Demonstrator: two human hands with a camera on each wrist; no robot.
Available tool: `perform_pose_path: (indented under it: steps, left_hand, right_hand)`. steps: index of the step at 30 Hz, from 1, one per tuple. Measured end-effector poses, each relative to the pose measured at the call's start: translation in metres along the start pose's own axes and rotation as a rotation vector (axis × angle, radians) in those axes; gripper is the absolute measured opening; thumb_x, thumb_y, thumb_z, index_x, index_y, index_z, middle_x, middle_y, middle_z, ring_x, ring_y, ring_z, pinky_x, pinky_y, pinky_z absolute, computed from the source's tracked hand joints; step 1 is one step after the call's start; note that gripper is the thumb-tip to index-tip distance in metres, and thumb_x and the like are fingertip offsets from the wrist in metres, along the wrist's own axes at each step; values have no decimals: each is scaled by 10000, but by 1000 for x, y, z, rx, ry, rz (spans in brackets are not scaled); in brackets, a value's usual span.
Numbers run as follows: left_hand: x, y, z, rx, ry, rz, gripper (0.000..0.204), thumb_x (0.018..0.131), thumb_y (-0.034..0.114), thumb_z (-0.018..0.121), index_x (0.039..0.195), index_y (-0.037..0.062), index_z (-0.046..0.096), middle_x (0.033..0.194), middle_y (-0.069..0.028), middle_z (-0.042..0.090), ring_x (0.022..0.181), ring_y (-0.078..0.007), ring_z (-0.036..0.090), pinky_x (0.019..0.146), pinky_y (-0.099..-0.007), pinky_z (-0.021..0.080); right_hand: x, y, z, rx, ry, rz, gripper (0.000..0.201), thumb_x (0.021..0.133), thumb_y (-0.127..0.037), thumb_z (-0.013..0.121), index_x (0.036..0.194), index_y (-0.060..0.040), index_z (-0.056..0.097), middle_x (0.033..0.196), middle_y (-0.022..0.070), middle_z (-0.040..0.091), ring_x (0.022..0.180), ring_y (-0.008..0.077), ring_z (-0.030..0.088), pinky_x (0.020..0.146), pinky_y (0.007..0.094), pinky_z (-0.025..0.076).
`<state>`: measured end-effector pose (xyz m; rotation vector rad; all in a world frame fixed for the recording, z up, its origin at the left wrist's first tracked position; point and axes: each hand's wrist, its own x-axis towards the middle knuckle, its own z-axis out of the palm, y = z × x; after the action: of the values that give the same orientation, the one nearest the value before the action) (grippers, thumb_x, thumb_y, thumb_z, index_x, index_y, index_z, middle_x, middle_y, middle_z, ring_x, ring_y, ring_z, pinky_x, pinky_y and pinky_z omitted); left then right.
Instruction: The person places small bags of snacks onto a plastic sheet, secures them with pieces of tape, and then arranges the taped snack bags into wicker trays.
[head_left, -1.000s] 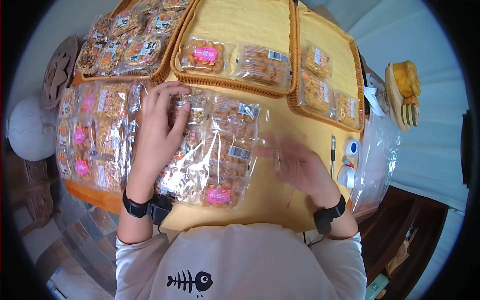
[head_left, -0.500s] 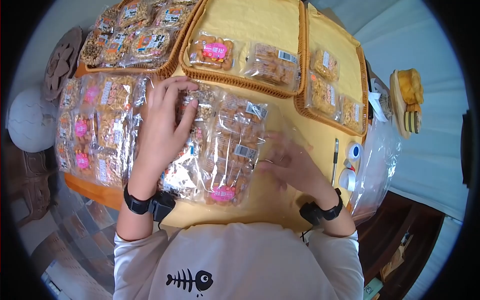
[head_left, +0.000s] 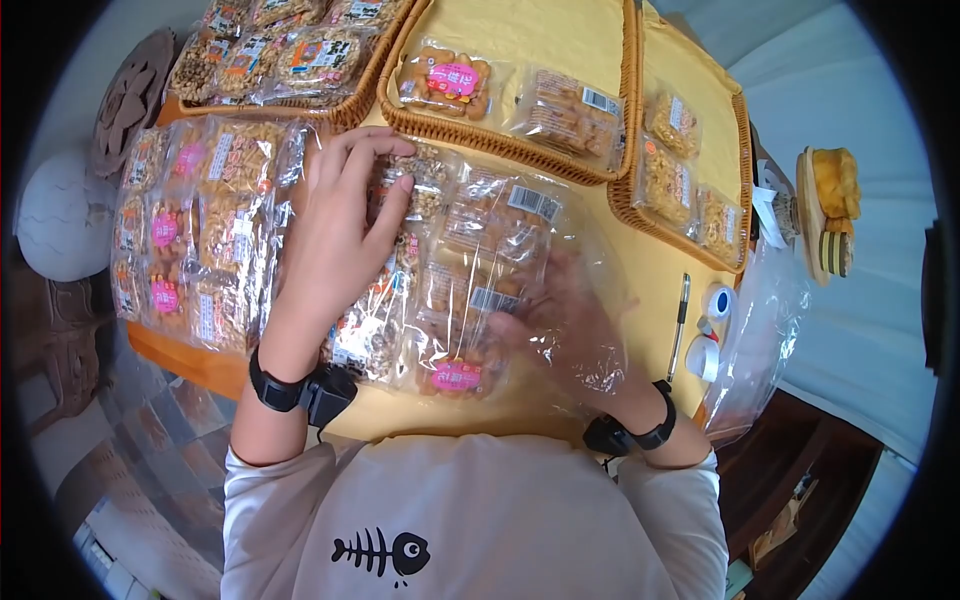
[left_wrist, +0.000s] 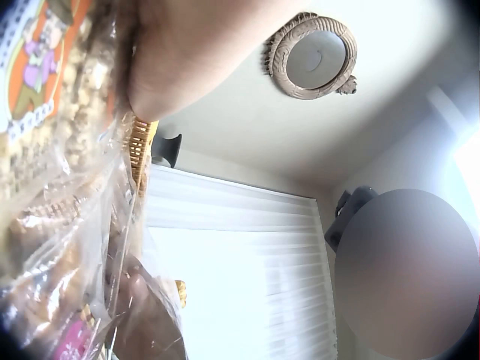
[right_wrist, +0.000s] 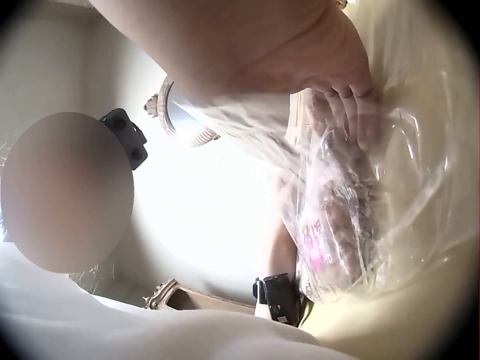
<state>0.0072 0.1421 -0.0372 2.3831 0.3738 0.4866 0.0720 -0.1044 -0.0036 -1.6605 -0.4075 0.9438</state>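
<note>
A clear plastic bag holds packs of nuts and of brown twisted snacks with pink labels, in rows on the yellow-covered table. My left hand rests on its upper left part, fingers slightly bent. At the bag's right end, my right hand has its thumb beside the brown packs, with loose clear film over the hand. In the right wrist view the fingers extend against the crinkled film. Left of my left hand lies another filled clear bag.
Three wicker trays stand along the back: a full left one, a middle one with two packs and a right one with several. Near the right edge are a pen, tape rolls and clear plastic.
My right hand has moved left against the bag's end, and the loose film now spreads over it. The left hand keeps its place on the packs. The head view has shifted slightly.
</note>
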Motion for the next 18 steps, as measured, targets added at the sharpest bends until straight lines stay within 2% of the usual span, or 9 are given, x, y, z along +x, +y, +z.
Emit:
perform_pose_path:
  steps: [1, 3, 6, 10, 12, 14, 16, 17, 18]
  left_hand:
    - [0, -1, 1, 5, 15, 8, 270, 991, 155, 674, 1250, 85, 651, 1345, -145, 595, 1293, -366, 532, 1114, -443, 418]
    - [0, -1, 1, 2, 14, 4, 271, 991, 157, 674, 1251, 86, 651, 1350, -144, 594, 1295, -367, 531, 1117, -445, 416]
    - [0, -1, 0, 7, 14, 2, 273, 990, 159, 675, 1252, 88, 652, 1352, -143, 593, 1297, -368, 530, 1118, -445, 417]
    - [0, 0, 1, 12, 15, 3, 275, 988, 159, 677, 1254, 90, 654, 1350, -141, 594, 1296, -368, 531, 1115, -444, 423]
    - [0, 0, 0, 19, 14, 6, 276, 988, 159, 677, 1254, 89, 654, 1347, -140, 595, 1293, -368, 533, 1110, -445, 427]
    - [0, 0, 0, 17, 14, 6, 277, 987, 159, 678, 1253, 87, 654, 1343, -139, 597, 1290, -367, 535, 1107, -444, 430]
    - [0, 0, 0, 9, 14, 3, 276, 986, 159, 679, 1251, 86, 654, 1340, -139, 600, 1287, -366, 537, 1103, -444, 433]
    - [0, -1, 0, 13, 19, 8, 275, 985, 158, 680, 1249, 85, 654, 1338, -139, 602, 1286, -367, 538, 1101, -444, 434]
    - [0, 0, 0, 18, 23, 12, 274, 984, 157, 680, 1247, 84, 654, 1335, -140, 603, 1284, -367, 539, 1099, -443, 435]
  right_hand:
    - [2, 5, 3, 192, 11, -45, 714, 959, -142, 786, 1486, 14, 330, 1208, 127, 653, 1110, 168, 663, 917, 303, 582]
    - [1, -2, 4, 36, 15, 1, 693, 986, -114, 742, 1498, 8, 292, 1236, 138, 641, 1122, 173, 666, 937, 305, 582]
    - [2, 13, 6, -119, 42, -8, 698, 1007, -94, 707, 1514, 2, 237, 1230, 141, 635, 1111, 182, 672, 932, 308, 582]
    - [2, 16, 15, 23, 103, 46, 710, 1017, -89, 692, 1521, -8, 197, 1229, 155, 626, 1107, 196, 670, 906, 319, 598]
    - [3, 36, 17, -100, 160, -33, 666, 1001, -248, 729, 1465, 34, 344, 1158, 127, 681, 966, 189, 713, 805, 325, 599]
    - [2, 41, 18, -184, 177, -74, 705, 986, -360, 750, 1446, 50, 406, 1104, 119, 718, 885, 196, 737, 748, 342, 599]
    - [0, 31, 19, -227, 151, -76, 769, 974, -424, 753, 1463, 39, 382, 1066, 131, 736, 864, 217, 741, 734, 370, 597]
    - [0, 22, 16, -218, 59, 47, 768, 976, -304, 746, 1514, 9, 295, 1179, 146, 688, 965, 222, 721, 811, 369, 599]
    - [1, 17, 12, -212, -4, 108, 767, 966, -295, 758, 1511, 6, 312, 1189, 142, 691, 973, 215, 722, 821, 363, 598]
